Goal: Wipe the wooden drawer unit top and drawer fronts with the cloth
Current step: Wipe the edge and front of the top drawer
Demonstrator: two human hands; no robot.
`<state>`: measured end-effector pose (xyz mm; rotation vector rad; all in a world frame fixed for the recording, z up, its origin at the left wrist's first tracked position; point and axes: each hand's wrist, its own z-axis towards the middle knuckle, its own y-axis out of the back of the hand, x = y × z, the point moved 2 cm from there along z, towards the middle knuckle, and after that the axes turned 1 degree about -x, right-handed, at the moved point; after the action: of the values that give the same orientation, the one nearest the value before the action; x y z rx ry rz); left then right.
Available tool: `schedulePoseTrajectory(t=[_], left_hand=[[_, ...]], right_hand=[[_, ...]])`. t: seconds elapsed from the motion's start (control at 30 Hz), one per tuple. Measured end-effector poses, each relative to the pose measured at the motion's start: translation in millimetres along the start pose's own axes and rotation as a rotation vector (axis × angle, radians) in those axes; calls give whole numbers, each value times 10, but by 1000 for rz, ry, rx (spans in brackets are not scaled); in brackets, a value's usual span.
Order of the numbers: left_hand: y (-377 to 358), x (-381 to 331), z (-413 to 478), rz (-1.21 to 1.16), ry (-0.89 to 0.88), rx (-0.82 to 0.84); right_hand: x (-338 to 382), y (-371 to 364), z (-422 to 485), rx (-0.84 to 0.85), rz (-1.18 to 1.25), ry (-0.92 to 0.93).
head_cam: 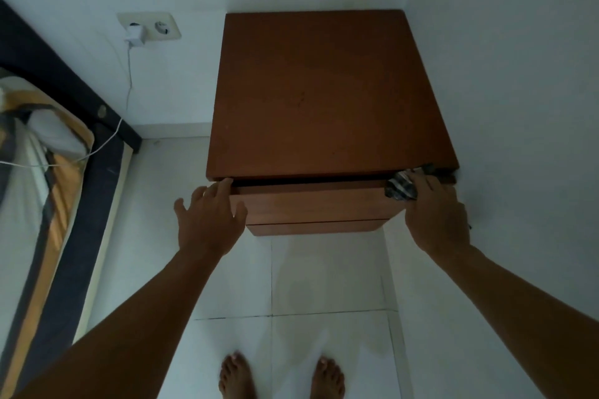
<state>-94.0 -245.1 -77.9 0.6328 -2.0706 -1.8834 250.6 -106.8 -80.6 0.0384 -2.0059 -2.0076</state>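
Observation:
The brown wooden drawer unit stands in the room's corner, seen from above. Its top drawer is pulled out a little, leaving a dark gap under the top's front edge. My left hand rests at the drawer's left end with fingers spread, one fingertip at the gap. My right hand is at the drawer's right end and holds a dark patterned cloth against the front corner. A second drawer front shows below.
White walls close in behind and to the right of the unit. A bed with a dark frame lies on the left. A wall socket with a white charger trails a cable to the bed. My bare feet stand on white floor tiles.

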Motion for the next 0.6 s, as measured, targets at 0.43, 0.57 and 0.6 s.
schedulePoseTrajectory(t=[0.43, 0.57, 0.6], left_hand=[[-231, 114, -93, 139, -64, 98], [-209, 121, -44, 168, -81, 122], [-188, 129, -29, 176, -89, 129]], right_hand=[[919, -278, 171, 59, 0, 255], [952, -297, 179, 83, 10, 229], [980, -274, 153, 60, 14, 250]])
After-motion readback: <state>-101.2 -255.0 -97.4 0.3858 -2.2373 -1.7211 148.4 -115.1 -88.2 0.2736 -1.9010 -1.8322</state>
